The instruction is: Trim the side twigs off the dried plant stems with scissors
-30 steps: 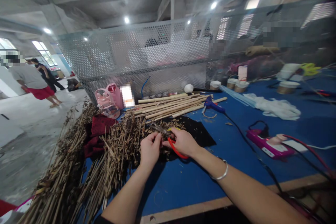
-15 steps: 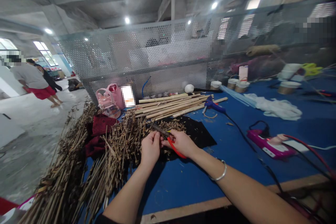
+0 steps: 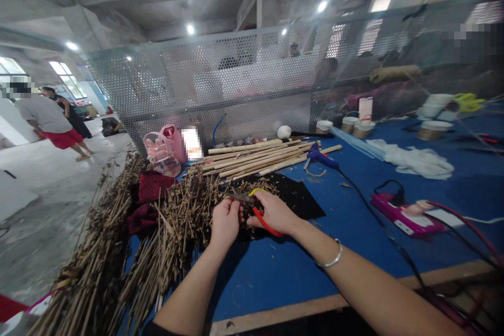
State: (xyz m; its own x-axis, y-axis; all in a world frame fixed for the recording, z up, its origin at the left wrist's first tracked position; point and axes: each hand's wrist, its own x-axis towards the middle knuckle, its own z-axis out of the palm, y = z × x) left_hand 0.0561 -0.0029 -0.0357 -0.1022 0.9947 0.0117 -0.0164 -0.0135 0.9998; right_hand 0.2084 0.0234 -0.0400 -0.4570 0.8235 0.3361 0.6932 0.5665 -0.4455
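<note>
My right hand (image 3: 273,212) is closed round a pair of scissors (image 3: 269,224) with red and yellow handles. Their dark blades point left, just above my left hand (image 3: 226,220). The fingers of my left hand are pinched together; whatever they grip is too small or hidden to make out. Behind both hands lies a heap of dried plant bits (image 3: 260,187) on a black cloth (image 3: 305,200). Bundles of dried brown stems (image 3: 185,215) lie close on the left.
Pale sticks (image 3: 268,158) lie across the back of the blue table (image 3: 299,273). To their right are a blue glue gun (image 3: 321,157) with its cable and a purple power strip (image 3: 409,220). A pink bag (image 3: 173,144) stands back left. Two people are on the far left.
The scissors' handles have spread apart and the blades have opened. My right fingers have loosened and drawn slightly away from my left hand.
</note>
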